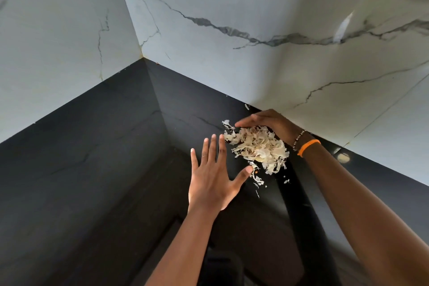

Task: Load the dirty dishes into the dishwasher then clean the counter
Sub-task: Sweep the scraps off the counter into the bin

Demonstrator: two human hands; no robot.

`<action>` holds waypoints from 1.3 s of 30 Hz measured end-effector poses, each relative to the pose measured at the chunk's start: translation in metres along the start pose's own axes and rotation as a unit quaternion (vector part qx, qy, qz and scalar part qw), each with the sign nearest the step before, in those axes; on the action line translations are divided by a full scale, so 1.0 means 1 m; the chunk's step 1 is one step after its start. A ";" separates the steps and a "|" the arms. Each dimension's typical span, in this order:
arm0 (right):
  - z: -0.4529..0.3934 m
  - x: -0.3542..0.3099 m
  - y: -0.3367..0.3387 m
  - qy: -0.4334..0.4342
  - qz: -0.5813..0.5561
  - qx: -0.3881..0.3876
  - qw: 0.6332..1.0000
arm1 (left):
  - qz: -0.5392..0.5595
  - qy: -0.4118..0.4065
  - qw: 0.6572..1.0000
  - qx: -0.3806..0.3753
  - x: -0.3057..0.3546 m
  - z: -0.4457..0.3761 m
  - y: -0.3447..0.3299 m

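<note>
We gather a heap of pale papery peelings (257, 146) near the back edge of the black stone bench (92, 169).
Our right hand (267, 123) cups its far side, fingertips hidden; our left hand (213, 181) lies flat, fingers spread, beside it.

The black counter (92, 169) lies bare across the left and centre of the frame, open to a hand. Marble walls (232, 7) close the far corner and the right side. At centre right a heap of pale peelings (257, 146) sits boxed between the left hand (212, 179) and right hand (267, 123)
</note>
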State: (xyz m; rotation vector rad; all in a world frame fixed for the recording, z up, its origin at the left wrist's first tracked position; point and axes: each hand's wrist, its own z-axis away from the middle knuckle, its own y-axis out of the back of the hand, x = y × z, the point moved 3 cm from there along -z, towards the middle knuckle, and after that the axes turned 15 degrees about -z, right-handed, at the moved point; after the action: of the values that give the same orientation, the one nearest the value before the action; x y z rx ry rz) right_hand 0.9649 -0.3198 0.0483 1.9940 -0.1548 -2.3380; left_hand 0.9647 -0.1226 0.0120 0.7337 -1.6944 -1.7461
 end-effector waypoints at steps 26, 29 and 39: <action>-0.012 0.011 -0.034 -0.061 0.189 -0.105 0.975 | 0.035 0.001 0.999 0.022 0.000 -0.001 0.000; 0.015 0.004 -0.025 -0.098 0.100 -0.123 0.982 | 0.036 0.001 0.999 0.022 0.000 0.001 0.000; 0.047 0.037 -0.007 -0.006 0.283 0.088 0.955 | 0.049 -0.007 0.998 0.036 0.000 0.002 0.002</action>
State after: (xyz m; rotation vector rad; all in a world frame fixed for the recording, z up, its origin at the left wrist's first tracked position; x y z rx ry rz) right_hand 0.9131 -0.3154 0.0186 1.6948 -0.8401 -2.0126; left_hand 0.9637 -0.1216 0.0140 0.6600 -1.7811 -1.6340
